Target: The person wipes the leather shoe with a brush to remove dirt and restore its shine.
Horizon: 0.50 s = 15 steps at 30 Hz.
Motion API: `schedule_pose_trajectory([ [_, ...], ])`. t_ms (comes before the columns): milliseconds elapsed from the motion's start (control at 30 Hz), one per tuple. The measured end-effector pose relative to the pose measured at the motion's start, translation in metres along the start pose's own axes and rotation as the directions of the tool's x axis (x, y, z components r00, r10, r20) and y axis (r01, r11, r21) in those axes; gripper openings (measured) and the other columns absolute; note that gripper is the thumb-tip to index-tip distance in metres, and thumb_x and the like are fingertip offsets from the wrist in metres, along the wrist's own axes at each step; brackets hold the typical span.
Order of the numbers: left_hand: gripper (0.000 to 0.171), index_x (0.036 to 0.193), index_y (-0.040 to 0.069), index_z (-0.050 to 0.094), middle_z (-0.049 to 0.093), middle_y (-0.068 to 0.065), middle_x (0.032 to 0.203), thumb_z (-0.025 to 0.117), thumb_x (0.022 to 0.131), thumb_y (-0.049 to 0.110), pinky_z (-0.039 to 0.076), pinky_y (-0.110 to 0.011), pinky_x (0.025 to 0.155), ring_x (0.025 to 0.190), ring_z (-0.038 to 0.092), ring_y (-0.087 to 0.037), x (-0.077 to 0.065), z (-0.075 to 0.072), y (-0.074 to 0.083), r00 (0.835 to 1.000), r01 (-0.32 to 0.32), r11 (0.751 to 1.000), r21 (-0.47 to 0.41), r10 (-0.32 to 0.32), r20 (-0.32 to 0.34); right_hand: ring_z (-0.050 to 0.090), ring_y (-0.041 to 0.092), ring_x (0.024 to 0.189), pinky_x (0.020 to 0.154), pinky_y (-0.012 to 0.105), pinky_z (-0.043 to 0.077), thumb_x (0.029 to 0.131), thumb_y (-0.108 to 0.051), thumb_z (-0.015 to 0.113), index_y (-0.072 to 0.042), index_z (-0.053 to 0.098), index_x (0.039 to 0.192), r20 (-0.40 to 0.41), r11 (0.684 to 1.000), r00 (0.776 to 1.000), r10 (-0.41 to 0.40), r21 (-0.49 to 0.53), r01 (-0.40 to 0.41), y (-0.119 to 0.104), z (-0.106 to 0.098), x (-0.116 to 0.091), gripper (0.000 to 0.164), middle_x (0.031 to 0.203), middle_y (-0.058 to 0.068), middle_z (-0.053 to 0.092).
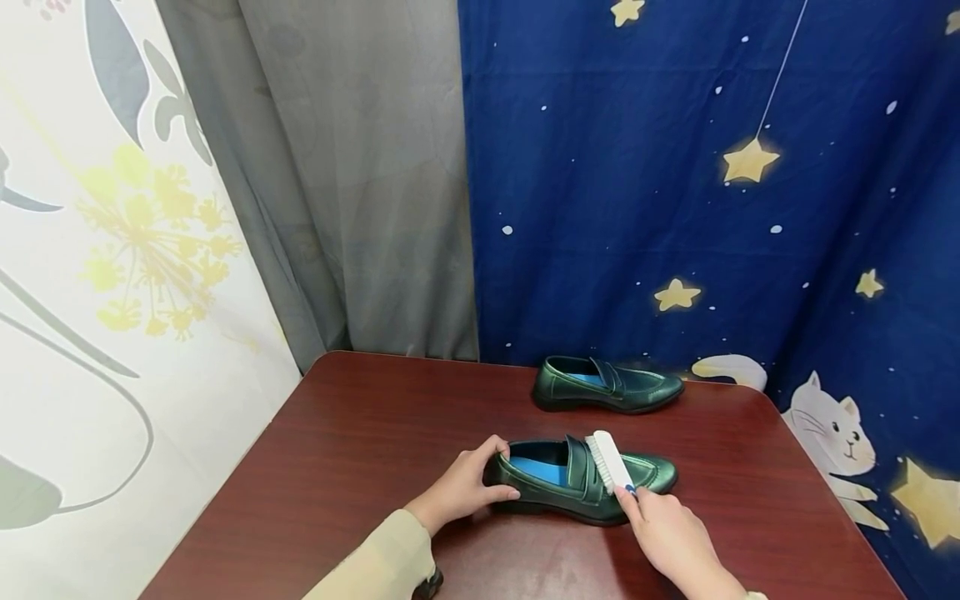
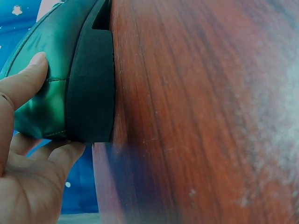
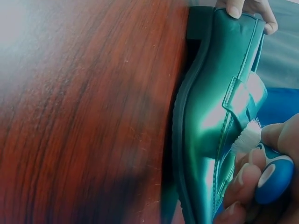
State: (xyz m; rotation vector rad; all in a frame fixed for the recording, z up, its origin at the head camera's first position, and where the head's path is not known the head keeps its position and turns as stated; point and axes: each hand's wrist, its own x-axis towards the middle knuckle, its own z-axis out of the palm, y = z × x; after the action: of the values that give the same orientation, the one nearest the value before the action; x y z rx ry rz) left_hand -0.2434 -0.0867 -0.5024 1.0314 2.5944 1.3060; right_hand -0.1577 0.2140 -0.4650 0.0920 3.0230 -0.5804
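Note:
A dark green loafer [image 1: 551, 497] with a blue insole lies on the table, toe to the right. My left hand [image 1: 474, 481] grips its heel, thumb on the near side and fingers round the back, as the left wrist view also shows on the heel [image 2: 55, 100]. In my right hand [image 1: 670, 531] is a white-bristled brush [image 1: 611, 461] with a blue and white handle [image 3: 273, 179]. The bristles [image 3: 247, 136] touch the loafer's upper just in front of the strap. Part of the brush handle is hidden by my right fingers.
A second green loafer [image 1: 607, 387] stands farther back, near the far edge of the reddish-brown table [image 1: 390, 425]. Behind the table hang a grey curtain [image 1: 375, 183] and a blue star-patterned curtain [image 1: 600, 183]. A small dark object [image 1: 428, 583] shows beneath the left sleeve.

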Motion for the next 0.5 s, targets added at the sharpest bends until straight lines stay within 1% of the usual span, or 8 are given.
schedule_pose_trajectory([
  [133,0.044,0.106,0.022,0.042,0.033,0.004,0.057,0.072,0.077,0.035,0.037,-0.023,0.055,0.044,0.027,-0.008,0.000,0.000,0.000,1.000,-0.003,1.000,0.000,0.003,-0.004,0.056,0.023,0.061,0.049,0.044,0.039,0.092,-0.056,0.036,-0.015,0.059,0.077,-0.012,1.000,1.000,-0.009,-0.014,0.008,0.005,0.001,0.001,0.050,0.065,0.002,0.054],
  [233,0.044,0.106,0.022,0.042,0.033,0.004,0.057,0.072,0.077,0.035,0.037,-0.023,0.056,0.045,0.028,-0.008,0.000,0.000,-0.001,1.000,-0.001,1.000,0.001,0.001,-0.004,0.059,0.027,0.068,0.051,0.048,0.041,0.092,-0.056,0.037,-0.012,0.063,0.087,-0.015,1.000,1.000,-0.010,-0.026,0.009,0.008,0.002,0.002,0.051,0.074,0.005,0.060],
  [367,0.045,0.106,0.022,0.042,0.033,0.004,0.057,0.072,0.077,0.035,0.037,-0.023,0.055,0.045,0.027,-0.007,0.001,0.000,-0.001,1.000,-0.004,1.000,0.000,0.004,-0.003,0.058,0.027,0.066,0.050,0.047,0.040,0.091,-0.058,0.036,-0.012,0.062,0.084,-0.010,0.999,1.000,0.006,-0.042,-0.006,0.013,0.002,0.002,0.053,0.070,0.005,0.057],
  [500,0.045,0.107,0.022,0.042,0.032,0.004,0.057,0.072,0.077,0.036,0.036,-0.023,0.053,0.043,0.026,-0.007,0.000,0.000,-0.001,1.000,0.003,1.000,-0.006,-0.003,0.002,0.055,0.025,0.060,0.048,0.045,0.038,0.089,-0.061,0.035,-0.014,0.056,0.075,-0.005,0.998,1.000,0.022,-0.060,-0.022,0.018,0.000,0.001,0.054,0.062,0.004,0.051],
])
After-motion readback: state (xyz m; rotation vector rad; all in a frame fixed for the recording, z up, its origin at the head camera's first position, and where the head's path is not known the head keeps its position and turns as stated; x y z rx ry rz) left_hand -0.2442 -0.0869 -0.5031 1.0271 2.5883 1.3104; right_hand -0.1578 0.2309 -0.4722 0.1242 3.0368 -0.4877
